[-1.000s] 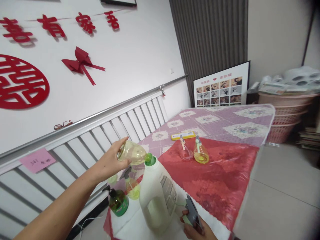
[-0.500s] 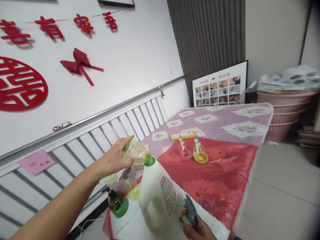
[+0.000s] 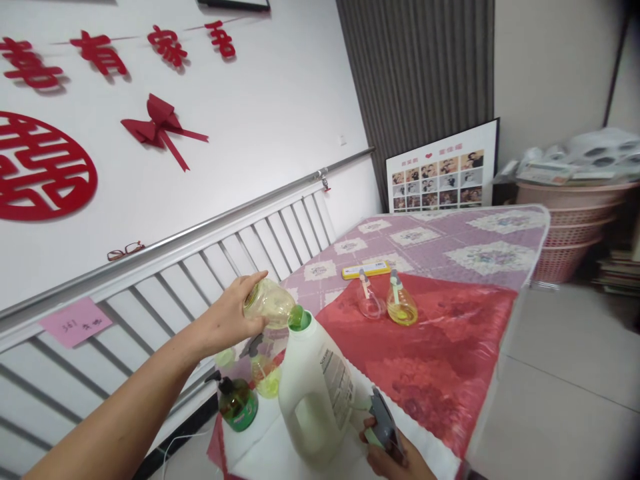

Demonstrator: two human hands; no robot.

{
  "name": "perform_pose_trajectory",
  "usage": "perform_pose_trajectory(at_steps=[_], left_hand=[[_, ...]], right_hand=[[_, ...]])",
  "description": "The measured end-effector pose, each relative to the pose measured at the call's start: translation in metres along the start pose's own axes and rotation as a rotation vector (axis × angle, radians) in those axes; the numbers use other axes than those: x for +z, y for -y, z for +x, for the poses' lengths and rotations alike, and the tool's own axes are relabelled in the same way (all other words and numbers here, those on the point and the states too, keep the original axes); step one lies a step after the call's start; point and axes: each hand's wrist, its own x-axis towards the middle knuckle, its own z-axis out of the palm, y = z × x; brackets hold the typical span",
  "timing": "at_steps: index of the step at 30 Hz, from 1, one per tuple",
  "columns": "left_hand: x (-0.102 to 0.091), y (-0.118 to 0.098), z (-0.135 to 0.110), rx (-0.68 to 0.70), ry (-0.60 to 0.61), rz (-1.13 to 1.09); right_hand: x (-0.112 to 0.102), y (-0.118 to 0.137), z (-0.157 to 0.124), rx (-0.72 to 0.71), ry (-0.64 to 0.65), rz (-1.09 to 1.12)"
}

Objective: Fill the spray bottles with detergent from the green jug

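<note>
My left hand [image 3: 225, 320] grips a clear bottle [image 3: 269, 303] of pale yellow liquid, tipped on its side. The bottle's green neck rests at the green-rimmed mouth of a large white jug [image 3: 313, 393], which stands upright. Low on the right, my right hand [image 3: 393, 457] is wrapped round a grey and light green spray trigger head [image 3: 384, 417]. Left of the jug stand a dark pump bottle [image 3: 240, 405] with a green label and a spray bottle [image 3: 266, 375] with yellow liquid, partly hidden by the jug.
On the red cloth [image 3: 430, 353] stand a clear spray bottle [image 3: 370, 303] and one with yellow liquid [image 3: 403, 308]. Behind them lies a yellow box [image 3: 366, 269]. A white radiator [image 3: 240, 257] runs along the wall. Stacked pink baskets [image 3: 565, 230] stand past the table's far right corner.
The view has shifted very slightly. Both hands keep their holds, and the tilted bottle stays at the jug's mouth.
</note>
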Motion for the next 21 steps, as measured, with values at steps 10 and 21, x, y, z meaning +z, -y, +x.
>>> perform_pose_trajectory(at_steps=[10,21], left_hand=[[0.048,0.058,-0.044,-0.175,-0.241,-0.613],[0.191,0.083,-0.151,-0.445,-0.289,-1.628]], right_hand=[[-0.001,0.004,-0.003,0.029,-0.027,-0.021],[-0.003,0.024,-0.012,0.095,-0.063,0.229]])
